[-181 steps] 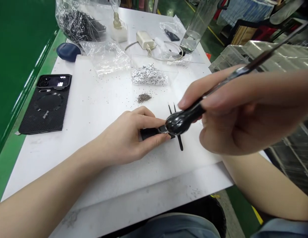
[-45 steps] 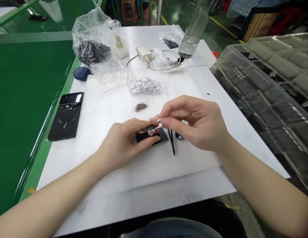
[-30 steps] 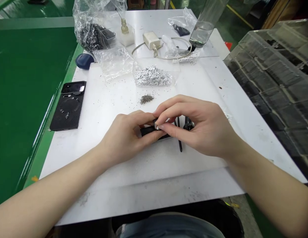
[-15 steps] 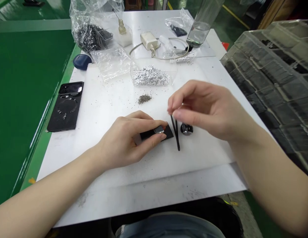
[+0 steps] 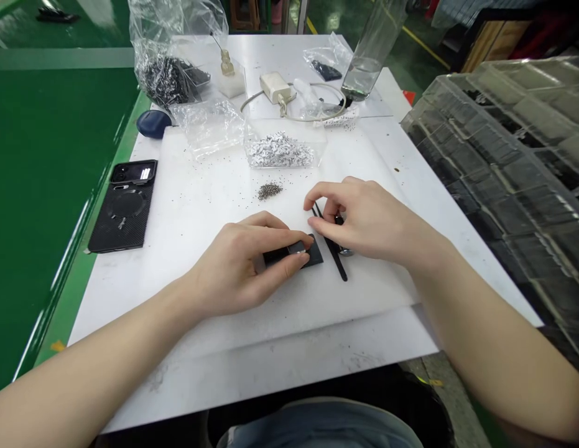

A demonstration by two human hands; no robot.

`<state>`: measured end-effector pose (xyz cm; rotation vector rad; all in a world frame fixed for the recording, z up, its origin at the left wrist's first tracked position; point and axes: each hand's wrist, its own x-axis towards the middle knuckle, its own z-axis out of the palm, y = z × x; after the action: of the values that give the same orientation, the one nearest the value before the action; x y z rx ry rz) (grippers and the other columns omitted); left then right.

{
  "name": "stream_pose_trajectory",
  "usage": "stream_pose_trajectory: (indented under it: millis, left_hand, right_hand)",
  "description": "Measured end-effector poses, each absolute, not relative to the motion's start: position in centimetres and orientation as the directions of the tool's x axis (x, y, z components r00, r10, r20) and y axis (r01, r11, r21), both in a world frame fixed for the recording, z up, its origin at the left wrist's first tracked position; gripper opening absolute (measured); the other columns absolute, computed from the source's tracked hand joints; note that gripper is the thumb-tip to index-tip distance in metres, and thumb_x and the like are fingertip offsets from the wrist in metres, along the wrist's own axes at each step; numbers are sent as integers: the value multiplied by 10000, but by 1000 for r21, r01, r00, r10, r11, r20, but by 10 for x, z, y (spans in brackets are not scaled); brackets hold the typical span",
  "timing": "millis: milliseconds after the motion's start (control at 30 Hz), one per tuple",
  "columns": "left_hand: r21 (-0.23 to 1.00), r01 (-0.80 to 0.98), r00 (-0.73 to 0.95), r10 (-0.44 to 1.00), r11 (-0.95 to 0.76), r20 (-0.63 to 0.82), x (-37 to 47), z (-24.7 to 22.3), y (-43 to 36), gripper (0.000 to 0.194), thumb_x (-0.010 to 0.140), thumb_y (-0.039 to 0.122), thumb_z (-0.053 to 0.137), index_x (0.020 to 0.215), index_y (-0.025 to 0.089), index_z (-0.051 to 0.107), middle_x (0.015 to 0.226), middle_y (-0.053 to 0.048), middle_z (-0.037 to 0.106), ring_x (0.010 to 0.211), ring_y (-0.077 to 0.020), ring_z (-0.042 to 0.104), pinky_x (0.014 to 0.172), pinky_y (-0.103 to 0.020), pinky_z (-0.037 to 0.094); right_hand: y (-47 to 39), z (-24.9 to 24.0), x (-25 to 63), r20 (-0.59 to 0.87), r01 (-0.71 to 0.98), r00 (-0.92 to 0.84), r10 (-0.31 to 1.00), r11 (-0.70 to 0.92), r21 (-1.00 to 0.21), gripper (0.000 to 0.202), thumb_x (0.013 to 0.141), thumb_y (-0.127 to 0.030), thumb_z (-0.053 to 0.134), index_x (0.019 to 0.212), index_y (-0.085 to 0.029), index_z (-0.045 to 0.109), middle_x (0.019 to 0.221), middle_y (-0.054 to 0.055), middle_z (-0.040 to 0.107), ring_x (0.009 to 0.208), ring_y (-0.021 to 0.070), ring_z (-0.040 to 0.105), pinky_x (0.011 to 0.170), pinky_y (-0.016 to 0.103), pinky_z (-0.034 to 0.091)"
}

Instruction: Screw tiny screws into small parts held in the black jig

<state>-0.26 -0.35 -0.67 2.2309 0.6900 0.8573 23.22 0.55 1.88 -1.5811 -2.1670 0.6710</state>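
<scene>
My left hand [image 5: 252, 261] is closed, thumb and fingertips pinching a small dark piece with a shiny edge [image 5: 297, 247]. Under that piece lies a flat black block [image 5: 316, 254], partly covered by the fingers. Just to the right, black tweezers [image 5: 336, 254] rest on the white mat, their two thin legs pointing away from me. Over them hovers my right hand [image 5: 364, 214], thumb and index finger apart around the thin end; whether they touch it is unclear. A small round object, black and chrome [image 5: 346, 252], is mostly hidden behind the right hand and tweezers.
Beyond the hands lie a pile of tiny metal bits [image 5: 269, 190] and a clear tray of small white pieces [image 5: 280, 151]. A black phone [image 5: 124, 208] is at left. A white charger [image 5: 276, 87] and a tilted bottle [image 5: 364, 74] stand behind. Compartment boxes [image 5: 504, 143] flank the right.
My right hand has come down and slightly left, its fingers parting. The tweezers have swung to a more slanted position beside the round object. My left hand keeps its pinch.
</scene>
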Motion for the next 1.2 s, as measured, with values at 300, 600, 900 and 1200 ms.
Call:
stream_pose_trajectory:
  millis: [300, 600, 900, 1200]
  left_hand:
    - [710, 98, 684, 566, -697, 461, 1, -1, -7, 195, 958, 119, 689, 1114, 72, 795, 980, -85, 843, 883, -200, 714, 815, -327, 636]
    - [768, 46, 699, 570, -639, 432, 3, -2, -6, 191, 909, 73, 675, 1037, 47, 815, 872, -102, 826, 817, -199, 717, 760, -298, 611]
    - [810, 38, 689, 603, -585, 403, 4, -1, -6, 184, 907, 76, 672, 1014, 23, 813, 810, -107, 810, 781, -206, 715, 810, -324, 617]
    - [865, 54, 700, 637, -498, 323, 4, 2, -4, 120, 890, 73, 686, 919, 84, 802, 813, -68, 808, 774, -186, 728, 860, -317, 635]
  right_hand:
    - [26, 46, 243, 145, -78, 116, 983, 155, -985, 132, 908, -279, 651, 883, -311, 776, 769, -17, 772, 814, 155, 729, 621, 290, 501]
    - [39, 23, 218, -13, -131, -10, 1000, -14, -991, 95, 918, -420, 767, 920, -329, 793, 1074, -21, 842, 1186, 197, 755, 687, 225, 638]
    - [30, -2, 196, 200, 313, -112, 973, 225, -923, 190, 980, -419, 729, 1046, -270, 826, 1089, 18, 812, 933, 167, 777, 704, 279, 664]
    - [28, -3, 196, 213, 477, -45, 976, 208, -854, 86, 908, -236, 804, 974, -273, 843, 1003, -15, 849, 971, 198, 785, 851, 342, 679]
